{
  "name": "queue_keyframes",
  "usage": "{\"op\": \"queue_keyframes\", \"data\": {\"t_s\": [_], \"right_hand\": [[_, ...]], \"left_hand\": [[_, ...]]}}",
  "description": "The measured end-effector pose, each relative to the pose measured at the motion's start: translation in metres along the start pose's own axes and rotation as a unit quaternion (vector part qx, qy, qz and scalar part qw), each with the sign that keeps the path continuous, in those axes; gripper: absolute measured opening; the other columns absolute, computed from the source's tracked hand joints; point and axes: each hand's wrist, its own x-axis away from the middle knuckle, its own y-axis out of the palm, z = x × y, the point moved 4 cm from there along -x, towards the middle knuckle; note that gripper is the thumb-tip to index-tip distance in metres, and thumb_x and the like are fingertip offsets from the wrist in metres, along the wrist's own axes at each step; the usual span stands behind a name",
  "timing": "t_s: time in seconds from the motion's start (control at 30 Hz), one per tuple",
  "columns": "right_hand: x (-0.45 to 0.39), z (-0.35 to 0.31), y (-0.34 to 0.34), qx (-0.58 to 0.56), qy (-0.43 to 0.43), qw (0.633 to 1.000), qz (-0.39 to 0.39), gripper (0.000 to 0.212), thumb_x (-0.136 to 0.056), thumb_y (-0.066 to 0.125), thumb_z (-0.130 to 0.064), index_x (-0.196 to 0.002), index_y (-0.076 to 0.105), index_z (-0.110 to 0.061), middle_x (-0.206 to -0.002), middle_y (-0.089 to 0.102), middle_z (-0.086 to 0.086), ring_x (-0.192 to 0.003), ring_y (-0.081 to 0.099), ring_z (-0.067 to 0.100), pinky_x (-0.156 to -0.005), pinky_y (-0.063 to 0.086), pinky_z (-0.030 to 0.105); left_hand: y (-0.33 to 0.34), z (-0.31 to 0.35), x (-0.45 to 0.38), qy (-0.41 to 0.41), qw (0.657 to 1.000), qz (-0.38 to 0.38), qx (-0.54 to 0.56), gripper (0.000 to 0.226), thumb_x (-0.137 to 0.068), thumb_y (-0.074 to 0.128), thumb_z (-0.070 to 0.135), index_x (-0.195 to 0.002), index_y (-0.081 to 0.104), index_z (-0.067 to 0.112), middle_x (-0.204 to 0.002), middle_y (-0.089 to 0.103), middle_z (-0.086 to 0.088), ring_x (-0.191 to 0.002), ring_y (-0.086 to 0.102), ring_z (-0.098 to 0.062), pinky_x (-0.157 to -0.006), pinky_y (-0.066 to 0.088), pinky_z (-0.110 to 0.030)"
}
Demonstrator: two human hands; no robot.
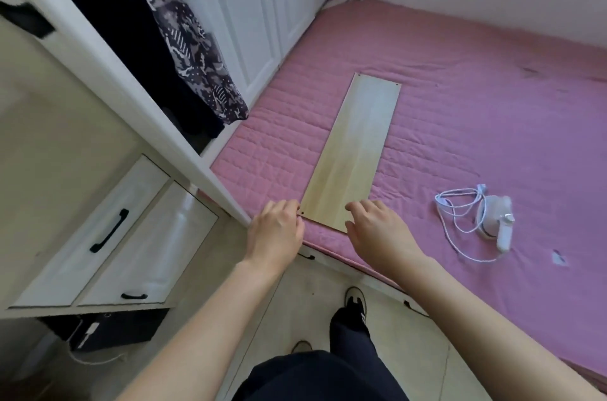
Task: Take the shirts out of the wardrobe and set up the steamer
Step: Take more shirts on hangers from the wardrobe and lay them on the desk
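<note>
Wardrobe, left of view, door open. Inside hang a dark garment and a patterned purple-grey garment, side by side, hems reaching down near the bed level. Whether either is a shirt: cannot tell. Below the open bay, two white drawers with black handles, both closed. A black box sits on the floor under the drawer unit.

Bed with pink quilted cover fills the right and centre. Its left edge runs tight along the wardrobe front; its near edge borders the tiled floor. A long pale wooden board lies flat on the cover, its near short end just inside the bed's near edge, small holes at its corners. Open cover lies to the right of the board and beyond it.

Steamer, white, lies on its side on the bed, well right of the board, with its white cord loosely coiled beside it to the left.

Left hand: palm down, fingers loosely bent, fingertips touching the board's near left corner, gripping nothing. Right hand: palm down, fingers relaxed and spread, over the board's near right corner; contact uncertain, holding nothing. Both forearms extended forward.
</note>
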Motion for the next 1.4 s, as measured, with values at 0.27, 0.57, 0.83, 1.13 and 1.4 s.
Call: {"op": "queue_keyframes", "data": {"t_s": [0.27,0.57,0.83,1.13,1.4], "right_hand": [[-0.108,0.022,-0.038,0.026,-0.153,0.988,-0.02,0.03,-0.1,0.038,-0.028,-0.121,0.051,-0.012,-0.116,0.059,0.005,-0.109,0.054,0.028,-0.086,0.047,0.036],[-0.19,0.004,-0.07,0.04,-0.269,0.962,-0.009,0.029,-0.099,0.039,-0.027,-0.121,0.052,-0.013,-0.118,0.059,0.005,-0.113,0.052,0.027,-0.09,0.042,0.035],[-0.254,-0.022,-0.113,0.046,-0.31,0.949,0.034,0.027,-0.098,0.039,-0.025,-0.117,0.053,-0.012,-0.114,0.06,0.005,-0.109,0.053,0.026,-0.083,0.044,0.035],[-0.337,-0.077,-0.175,0.055,-0.356,0.929,0.087,0.029,-0.099,0.037,-0.027,-0.116,0.053,-0.009,-0.106,0.062,0.007,-0.109,0.053,0.028,-0.088,0.042,0.036],[-0.42,-0.145,-0.227,0.048,-0.372,0.916,0.14,0.032,-0.099,0.038,-0.027,-0.124,0.051,-0.012,-0.118,0.061,0.004,-0.119,0.05,0.025,-0.096,0.042,0.035]], "left_hand": [[-0.015,0.006,-0.059,-0.15,0.987,0.061,0.023,0.026,-0.097,0.046,0.022,-0.117,0.058,0.013,-0.108,0.066,-0.001,-0.097,0.054,-0.018,-0.082,0.05,-0.035],[-0.045,-0.014,-0.096,-0.256,0.958,0.131,-0.006,0.03,-0.096,0.047,0.022,-0.123,0.054,0.014,-0.106,0.067,-0.002,-0.095,0.053,-0.02,-0.07,0.043,-0.032],[-0.087,-0.04,-0.148,-0.322,0.926,0.198,-0.018,0.023,-0.094,0.046,0.02,-0.114,0.055,0.013,-0.101,0.064,-0.003,-0.094,0.052,-0.024,-0.066,0.044,-0.035],[-0.151,-0.085,-0.239,-0.307,0.905,0.286,-0.077,0.024,-0.092,0.045,0.018,-0.114,0.055,0.013,-0.103,0.063,-0.005,-0.097,0.054,-0.025,-0.076,0.043,-0.037],[-0.242,-0.146,-0.291,-0.333,0.865,0.362,-0.102,0.03,-0.096,0.049,0.026,-0.122,0.057,0.016,-0.114,0.065,-0.003,-0.107,0.057,-0.024,-0.089,0.047,-0.038]]}}
